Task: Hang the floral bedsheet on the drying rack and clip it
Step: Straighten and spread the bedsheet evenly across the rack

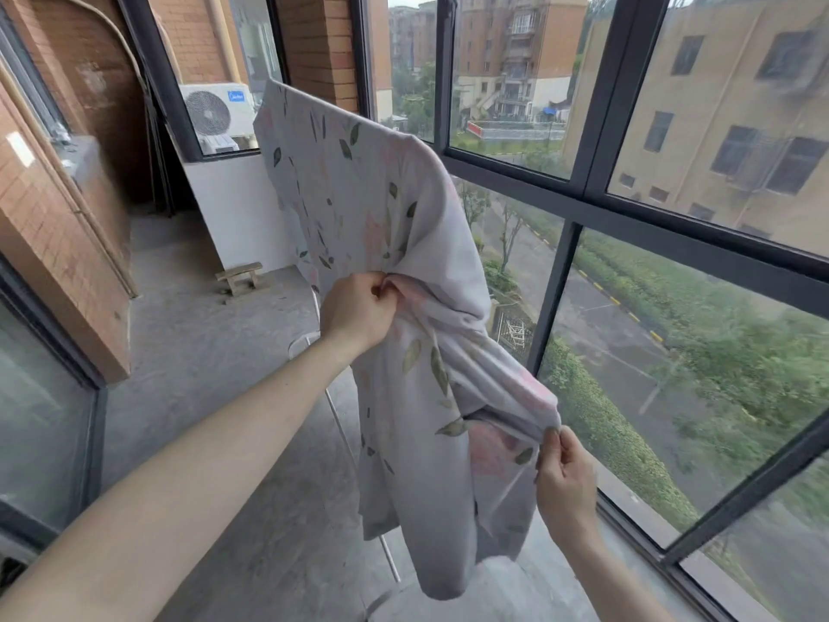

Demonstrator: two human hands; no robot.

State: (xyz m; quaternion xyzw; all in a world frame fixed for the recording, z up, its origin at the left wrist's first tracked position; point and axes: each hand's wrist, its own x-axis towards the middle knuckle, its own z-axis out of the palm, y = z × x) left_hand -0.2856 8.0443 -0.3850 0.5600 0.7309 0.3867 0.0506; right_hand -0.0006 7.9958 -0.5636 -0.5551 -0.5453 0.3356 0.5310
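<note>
Hanging step, not clipping yet. Sheet (pixel 359 195) draped over the rack (pixel 359 460) at frame centre, bunched at its near end. My left hand (pixel 359 314) pinches a fold; my right hand (pixel 566 478) pinches the lower edge. Next, I judge: spread it flat. No clips in view.

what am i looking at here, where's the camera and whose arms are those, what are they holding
There is only one picture, from a camera worn on a person's head, looking forward and down, so the arms are the wearer's own. No robot is involved. The bedsheet, pale with leaves and pink flowers, is draped over a drying rack on a glazed balcony. The left hand pinches a bunched fold, and the right hand pinches an edge lower down. No clips are visible. A small wooden stool stands on the concrete floor.
</note>
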